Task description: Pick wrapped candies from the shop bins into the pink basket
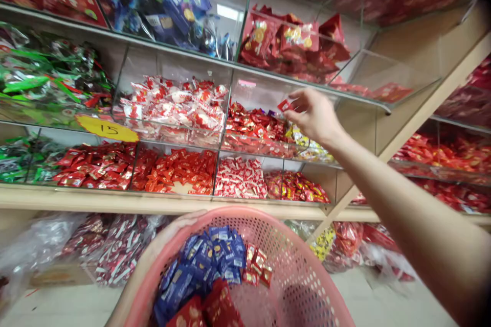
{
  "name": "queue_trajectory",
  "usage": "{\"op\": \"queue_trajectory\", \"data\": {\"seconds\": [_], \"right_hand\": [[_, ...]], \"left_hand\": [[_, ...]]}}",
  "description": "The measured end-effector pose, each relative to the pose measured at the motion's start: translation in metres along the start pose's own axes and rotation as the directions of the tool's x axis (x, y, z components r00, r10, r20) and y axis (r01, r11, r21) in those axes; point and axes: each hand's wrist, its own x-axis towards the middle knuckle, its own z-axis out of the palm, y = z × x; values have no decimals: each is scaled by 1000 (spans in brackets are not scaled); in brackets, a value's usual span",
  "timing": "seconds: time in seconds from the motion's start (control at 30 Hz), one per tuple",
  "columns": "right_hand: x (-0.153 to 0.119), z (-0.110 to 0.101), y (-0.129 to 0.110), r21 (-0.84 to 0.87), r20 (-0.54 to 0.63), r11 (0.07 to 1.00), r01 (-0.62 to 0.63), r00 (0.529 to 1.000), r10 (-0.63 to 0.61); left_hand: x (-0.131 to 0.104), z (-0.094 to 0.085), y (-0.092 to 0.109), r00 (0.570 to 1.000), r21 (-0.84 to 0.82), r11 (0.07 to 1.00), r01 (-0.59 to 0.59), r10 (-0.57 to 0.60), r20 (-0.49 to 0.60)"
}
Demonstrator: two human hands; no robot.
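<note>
My left hand [174,230] grips the rim of a pink plastic basket [307,250] from its left side. Inside the basket lie many blue candy packets [205,255], a few small red-and-gold candies [258,264] and larger red packets [209,311] near me. Up at the shelf, my right hand [312,112] pinches a small red wrapped candy [284,106] between thumb and fingers. Just beneath it is a clear bin with red wrapped candies [255,122]; yellow-and-white wrapped sweets [301,138] sit beside them.
Clear-walled shelf bins hold red-and-white candies [178,104], green packets [34,69] and blue packets [184,5]. A yellow tag [107,128] reads 15. Glass edges and a slanted wooden post [402,133] border the right arm. Bagged stock [118,250] stands below the wooden ledge [95,200].
</note>
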Motion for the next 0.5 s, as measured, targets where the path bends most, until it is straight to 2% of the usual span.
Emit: {"op": "queue_trajectory", "data": {"seconds": [0.07, 0.1, 0.13, 0.17, 0.2, 0.27, 0.3, 0.33, 0.37, 0.4, 0.43, 0.5], "right_hand": [[-34, -20, -14, 188, -14, 981, -55, 998, 59], [-56, -25, -19, 296, 21, 949, -107, 994, 105], [-82, -26, -23, 388, 119, 899, -201, 979, 167], [-109, -24, -24, 451, 260, 830, -330, 938, 231], [-137, -18, -23, 474, 412, 745, -469, 866, 284], [-191, 3, -13, 421, 664, 568, -707, 667, 337], [-215, 16, -5, 370, 736, 503, -781, 577, 354], [-235, 29, 4, 321, 782, 465, -825, 508, 361], [-251, 42, 12, 281, 808, 460, -842, 466, 360], [-263, 54, 20, 250, 811, 494, -833, 459, 363], [-271, 64, 27, 224, 799, 565, -794, 482, 360], [-278, 78, 34, 166, 748, 767, -620, 586, 311]], "left_hand": [[0, 2, 0, 1000, 6, 1000, -22, 22, 9], [1, 4, 0, 1000, -8, 1000, -10, 10, -4], [1, 6, 0, 1000, -31, 999, -7, 8, 7], [2, 7, -1, 999, -29, 1000, 1, 0, 48], [3, 8, -1, 999, -41, 999, -26, 28, 42], [5, 10, -2, 999, -55, 998, -4, 7, 47], [5, 10, -2, 999, -50, 999, 3, -1, 41], [6, 10, -3, 999, -44, 999, 15, -13, 40], [6, 10, -3, 999, -36, 999, 20, -19, 42], [6, 10, -4, 999, -30, 999, 16, -15, 44], [6, 10, -5, 999, -24, 1000, 7, -6, 49], [6, 10, -6, 998, 11, 1000, -27, 26, 64]]}}
